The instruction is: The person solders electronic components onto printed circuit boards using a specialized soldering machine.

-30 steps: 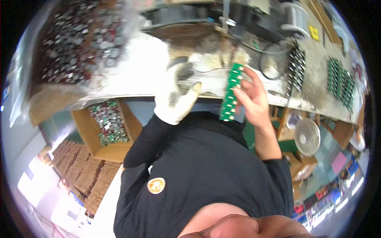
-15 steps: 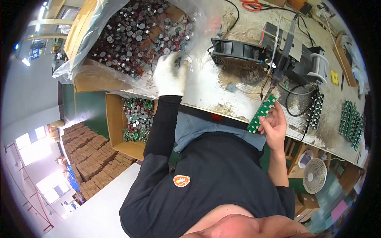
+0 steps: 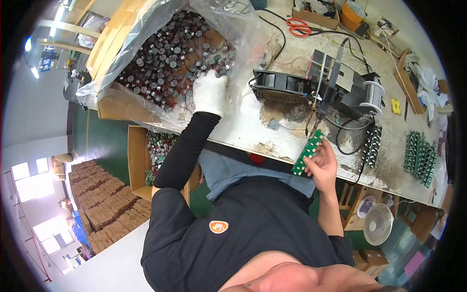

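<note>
My right hand [image 3: 322, 166], bare, pinches a long green circuit board [image 3: 300, 164] between thumb and fingers at the bench's front edge. The board slants up beneath the tip of a soldering iron [image 3: 334, 73] held in a stand; whether they touch I cannot tell. My left hand [image 3: 210, 93], in a white glove, is at the near right edge of a plastic-lined box of small round metal parts [image 3: 172, 50] with thin red wires. Its fingers curl down toward the parts, and their tips are hidden.
Behind the board stand a black fan [image 3: 279, 85] and a solder wire spool [image 3: 372, 97]. A loose round part [image 3: 273, 124] lies on the stained bench. Rows of green boards [image 3: 421, 158] are at right. Red-handled scissors [image 3: 298, 27] lie at the back. Below left is a carton [image 3: 137, 163] of parts.
My left hand has turned back-up, its fingers now curled down at the box's parts. My right hand still holds the circuit board under the iron. The whole view has shifted slightly.
</note>
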The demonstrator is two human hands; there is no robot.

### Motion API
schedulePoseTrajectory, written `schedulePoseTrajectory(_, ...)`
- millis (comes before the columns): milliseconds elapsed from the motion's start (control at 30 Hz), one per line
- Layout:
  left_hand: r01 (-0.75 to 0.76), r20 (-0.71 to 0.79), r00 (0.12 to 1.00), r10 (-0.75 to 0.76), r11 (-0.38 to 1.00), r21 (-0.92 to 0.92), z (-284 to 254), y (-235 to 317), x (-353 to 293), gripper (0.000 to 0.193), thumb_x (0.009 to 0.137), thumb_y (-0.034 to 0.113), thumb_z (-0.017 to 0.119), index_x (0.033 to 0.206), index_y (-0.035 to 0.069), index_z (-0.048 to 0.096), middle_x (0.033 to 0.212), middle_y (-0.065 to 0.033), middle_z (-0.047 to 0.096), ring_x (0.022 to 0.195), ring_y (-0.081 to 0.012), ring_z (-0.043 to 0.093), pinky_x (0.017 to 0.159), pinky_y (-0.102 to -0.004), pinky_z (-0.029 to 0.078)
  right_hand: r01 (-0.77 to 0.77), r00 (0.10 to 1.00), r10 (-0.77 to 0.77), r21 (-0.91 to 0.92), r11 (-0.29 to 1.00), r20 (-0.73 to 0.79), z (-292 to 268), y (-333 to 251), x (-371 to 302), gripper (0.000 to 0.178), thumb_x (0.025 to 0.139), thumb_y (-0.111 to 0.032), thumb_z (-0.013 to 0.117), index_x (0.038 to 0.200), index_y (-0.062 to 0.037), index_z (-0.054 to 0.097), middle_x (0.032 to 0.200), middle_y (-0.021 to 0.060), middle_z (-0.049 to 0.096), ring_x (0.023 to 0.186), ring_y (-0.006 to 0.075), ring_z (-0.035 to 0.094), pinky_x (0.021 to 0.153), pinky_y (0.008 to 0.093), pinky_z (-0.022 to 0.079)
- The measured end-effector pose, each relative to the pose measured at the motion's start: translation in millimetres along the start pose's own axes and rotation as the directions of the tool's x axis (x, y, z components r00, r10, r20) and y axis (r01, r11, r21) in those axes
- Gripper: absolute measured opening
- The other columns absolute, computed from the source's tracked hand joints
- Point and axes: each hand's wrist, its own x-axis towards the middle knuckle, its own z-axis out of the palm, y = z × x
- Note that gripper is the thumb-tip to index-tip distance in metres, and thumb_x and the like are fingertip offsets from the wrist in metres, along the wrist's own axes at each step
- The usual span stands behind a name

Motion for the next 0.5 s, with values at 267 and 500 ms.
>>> schedulePoseTrajectory(267,-0.013,-0.182,0.983,-0.026,0.977,-0.213,6.5,-12.7,-4.1,0.009,0.074,0.018,0.066,0.075,0.009,0.067,0.081,-0.0115,0.058,0.079,-0.0318,0.057,0.070,-0.0409,0.047,-0.009,1.000,0.009,-0.004,1.000,0.011,-0.1,0.5,1.2,0.064,0.079,0.006,0.065,0.135,0.0057,0.033,0.110,0.0112,0.051,0.059,0.0093,0.056,0.044,0.0192,0.040)
schedulePoseTrajectory(500,0.178,-0.139,0.851,-0.507,0.526,-0.831,-7.3,-23.7,-34.2,0.017,0.077,0.008,0.074,0.086,-0.004,0.067,0.087,-0.0087,0.063,0.079,-0.0155,0.059,0.072,-0.0252,0.047,0.011,1.000,-0.012,-0.037,0.999,-0.014,0.7,3.5,1.3,0.059,0.081,0.004,0.065,0.131,0.0105,0.035,0.110,0.0139,0.053,0.059,0.0089,0.056,0.044,0.0195,0.041)
